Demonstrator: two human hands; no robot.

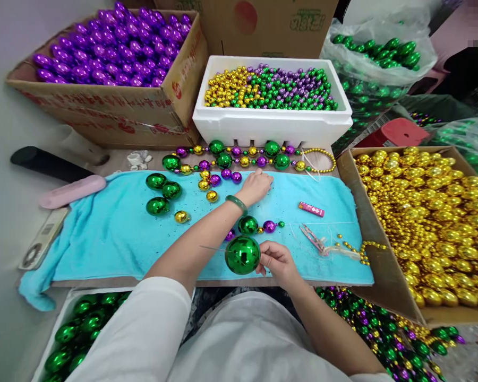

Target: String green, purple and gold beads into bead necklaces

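Observation:
My left hand (257, 188), a green bangle on its wrist, reaches over the blue towel (115, 233) just below the finished-looking bead strand (223, 160). Its fingertips are drawn together; what lies between them is hidden. My right hand (276, 261) pinches at the right side of a large green ball (242, 255), held above the towel's front edge. A thin needle (212, 248) sticks out from the ball's left. Behind it lie another green ball (247, 225), a purple ball (270, 226) and a small green bead (281, 224) on a thread.
Several loose green balls (156, 206) lie left, near a gold ball (181, 216). Pliers (313, 238) and a pink lighter (311, 209) lie right. Around stand a purple-ball carton (103, 109), a white foam box (271, 127) of beads and a gold-ball carton (386, 270).

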